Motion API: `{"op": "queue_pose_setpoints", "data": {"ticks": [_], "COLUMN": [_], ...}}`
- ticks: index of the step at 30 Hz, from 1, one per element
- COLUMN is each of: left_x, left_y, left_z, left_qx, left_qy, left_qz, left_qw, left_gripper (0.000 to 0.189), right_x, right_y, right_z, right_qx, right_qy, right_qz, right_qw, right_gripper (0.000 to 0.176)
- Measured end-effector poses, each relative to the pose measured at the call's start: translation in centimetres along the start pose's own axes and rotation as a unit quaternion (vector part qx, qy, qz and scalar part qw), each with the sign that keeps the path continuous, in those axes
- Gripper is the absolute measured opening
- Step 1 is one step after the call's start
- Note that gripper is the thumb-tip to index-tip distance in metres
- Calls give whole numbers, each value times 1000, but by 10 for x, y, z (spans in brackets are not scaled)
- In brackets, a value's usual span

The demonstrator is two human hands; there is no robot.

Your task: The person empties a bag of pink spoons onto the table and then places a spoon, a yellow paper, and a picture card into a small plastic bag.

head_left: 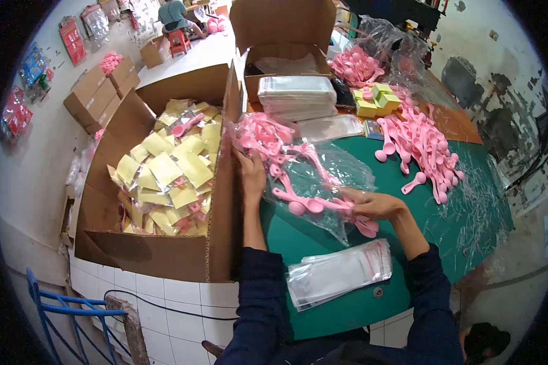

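Note:
A clear plastic bag (353,164) lies across the green table, with pink plastic measuring spoons (263,132) bunched at its left end. At that end my left hand (251,176) grips the bag, pressed close to the carton's side; its fingertips are partly hidden. Several more pink spoons (304,202) stretch along the bag's near side. My right hand (377,204) is closed around some of these at the right, over the bag's edge. Just below it lies a stack of flat clear packets (341,272).
To the left stands an open cardboard box (158,249) full of packets with yellow cards (164,170). A loose pile of pink spoons (423,149) lies at right. Behind are stacked clear sleeves (297,97), yellow card stacks (377,100) and another open box (283,27). A person (175,15) sits far off.

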State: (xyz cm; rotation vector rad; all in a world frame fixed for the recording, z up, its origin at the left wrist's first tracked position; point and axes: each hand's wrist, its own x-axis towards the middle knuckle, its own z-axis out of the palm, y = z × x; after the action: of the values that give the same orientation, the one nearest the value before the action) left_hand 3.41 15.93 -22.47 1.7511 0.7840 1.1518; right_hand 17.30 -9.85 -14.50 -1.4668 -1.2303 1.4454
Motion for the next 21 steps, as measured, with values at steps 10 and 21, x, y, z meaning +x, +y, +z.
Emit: {"op": "queue_pose_setpoints", "data": {"ticks": [10, 21], "left_x": [-6, -1], "left_y": [20, 1], "left_z": [-4, -4], "left_qx": [54, 71], "left_qy": [-13, -1], "left_qz": [-61, -10], "left_qw": [997, 997], "left_gripper": [69, 68], "right_x": [-28, -52], "right_y": [13, -11], "right_z": [-20, -39], "right_qx": [-196, -204], "right_qy": [-69, -108], "right_qz": [-59, -40], "right_qw": [976, 972], "right_gripper": [104, 100]}}
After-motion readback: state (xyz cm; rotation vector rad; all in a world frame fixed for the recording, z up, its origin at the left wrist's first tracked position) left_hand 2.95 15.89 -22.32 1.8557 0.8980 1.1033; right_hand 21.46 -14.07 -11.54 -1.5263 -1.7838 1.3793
